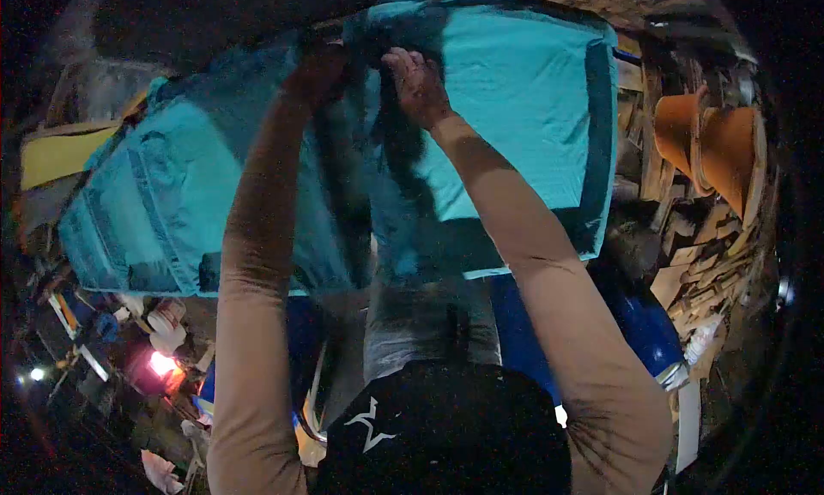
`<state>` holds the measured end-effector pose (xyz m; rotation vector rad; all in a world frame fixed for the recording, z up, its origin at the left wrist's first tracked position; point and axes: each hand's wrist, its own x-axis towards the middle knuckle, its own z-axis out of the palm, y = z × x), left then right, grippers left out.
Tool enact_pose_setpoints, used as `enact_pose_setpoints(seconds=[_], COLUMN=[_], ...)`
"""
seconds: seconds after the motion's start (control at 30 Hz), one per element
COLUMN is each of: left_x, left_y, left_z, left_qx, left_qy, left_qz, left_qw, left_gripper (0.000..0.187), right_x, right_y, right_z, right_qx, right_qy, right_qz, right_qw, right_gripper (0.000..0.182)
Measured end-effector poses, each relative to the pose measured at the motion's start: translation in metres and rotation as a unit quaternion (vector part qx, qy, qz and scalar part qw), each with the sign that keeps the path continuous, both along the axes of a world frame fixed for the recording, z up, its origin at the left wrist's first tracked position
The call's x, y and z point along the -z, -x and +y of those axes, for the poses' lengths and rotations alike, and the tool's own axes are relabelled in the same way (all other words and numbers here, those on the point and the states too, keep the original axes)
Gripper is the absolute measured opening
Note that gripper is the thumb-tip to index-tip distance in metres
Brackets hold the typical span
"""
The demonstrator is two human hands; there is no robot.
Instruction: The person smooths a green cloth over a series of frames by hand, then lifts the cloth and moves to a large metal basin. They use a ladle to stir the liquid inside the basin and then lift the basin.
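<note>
A large turquoise cloth with darker teal bands [524, 109] lies spread out in front of me. My right hand [416, 83] rests near its upper middle, at the edge of a dark shadow, with fingers bent; what they may hold does not show. To the left of it, my left hand [322, 70] lies in deep shadow at the cloth's upper part, and its fingers cannot be made out. The cloth's left part slopes down and outward, with folds running between my forearms.
An orange bucket-like object [708, 143] stands at the right, above scattered wood pieces [708, 255]. Blue surfaces [528, 323] show below the cloth. A yellow panel [64, 156] is at the left. A bright reddish light [161, 364] glows at the lower left among clutter.
</note>
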<state>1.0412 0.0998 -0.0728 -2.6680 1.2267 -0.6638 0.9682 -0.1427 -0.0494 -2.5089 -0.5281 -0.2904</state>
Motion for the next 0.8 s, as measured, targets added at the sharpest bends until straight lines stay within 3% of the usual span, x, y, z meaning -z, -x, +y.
enact_pose_setpoints(seconds=[0.07,0.13,0.2,0.23,0.27,0.3,0.43,0.5,0.57,0.63,0.77,0.8], left_x=[-0.015,-0.021,-0.026,-0.041,-0.065,-0.080,-0.084,-0.078,-0.092,-0.110,-0.141,-0.154], left_y=[-0.013,-0.022,-0.027,-0.032,-0.032,-0.029,-0.005,0.011,0.047,0.104,0.233,0.271], left_z=[0.000,0.009,0.014,0.007,-0.004,-0.011,-0.013,-0.013,-0.014,-0.018,-0.053,-0.067], left_qx=[0.019,0.036,-0.057,-0.054,-0.216,-0.366,-0.358,-0.260,-0.229,-0.195,-0.206,-0.306], left_qy=[-0.005,-0.009,0.142,0.147,0.192,0.224,0.311,0.297,0.256,0.214,0.347,0.479], left_qz=[0.045,0.092,0.033,0.037,0.197,0.348,0.335,0.137,0.176,0.222,0.263,0.397], left_qw=[0.999,0.995,0.988,0.987,0.937,0.834,0.814,0.908,0.923,0.931,0.876,0.721], left_gripper=[0.016,0.016,0.021,0.021,0.023,0.025,0.025,0.026,0.029,0.033,0.042,0.040], right_x=[-0.017,0.009,0.015,-0.002,-0.014,-0.018,-0.004,0.006,0.000,-0.001,0.029,0.028], right_y=[-0.001,-0.007,-0.003,-0.004,-0.006,-0.008,-0.010,-0.012,-0.010,-0.009,-0.017,-0.014], right_z=[-0.002,0.004,0.006,0.008,0.012,0.014,0.014,0.010,0.010,0.015,0.010,0.007], right_qx=[-0.046,-0.043,-0.036,-0.028,-0.022,-0.022,-0.015,-0.013,-0.050,-0.059,-0.008,0.003], right_qy=[-0.041,-0.030,-0.018,0.041,0.100,0.103,0.153,0.172,0.281,0.336,0.230,0.201], right_qz=[0.119,0.116,0.114,0.075,0.036,0.041,0.020,0.034,-0.055,-0.042,-0.108,-0.127], right_qw=[0.991,0.992,0.993,0.996,0.994,0.994,0.988,0.984,0.957,0.939,0.967,0.971], right_gripper=[0.060,0.061,0.061,0.059,0.057,0.057,0.059,0.060,0.060,0.062,0.051,0.049])
